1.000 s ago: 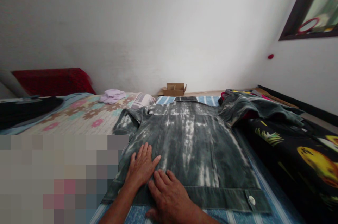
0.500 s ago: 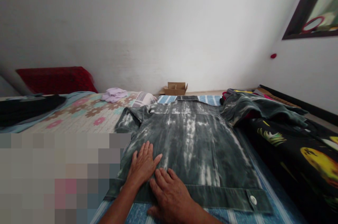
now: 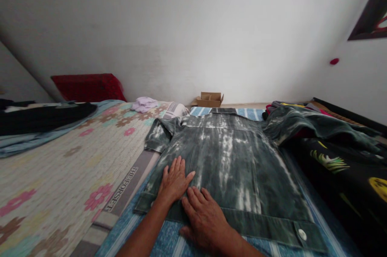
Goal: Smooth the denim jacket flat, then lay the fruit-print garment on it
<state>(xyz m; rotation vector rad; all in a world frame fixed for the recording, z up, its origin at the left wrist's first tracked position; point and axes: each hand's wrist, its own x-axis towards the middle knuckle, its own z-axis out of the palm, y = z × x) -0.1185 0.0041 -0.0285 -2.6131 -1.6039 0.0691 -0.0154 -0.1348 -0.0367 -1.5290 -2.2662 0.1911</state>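
The grey-green, bleach-streaked denim jacket lies flat, back up, across the centre of the frame on a blue striped cloth. Its sleeve drapes over the black printed fabric at right, and that drag could pull the body askew. The left hand and right hand press flat at lower centre, fingers stretched out, gripping nothing. A sideways push might bunch the hem.

a dark green bleached denim jacket lies back-up and spread flat on a blue striped cloth, its hem toward the near edge. the left hand rests palm-down, fingers spread, on the jacket's near left part. the right hand lies flat just beside it, over the hem band. a white button sits at the hem's right end.
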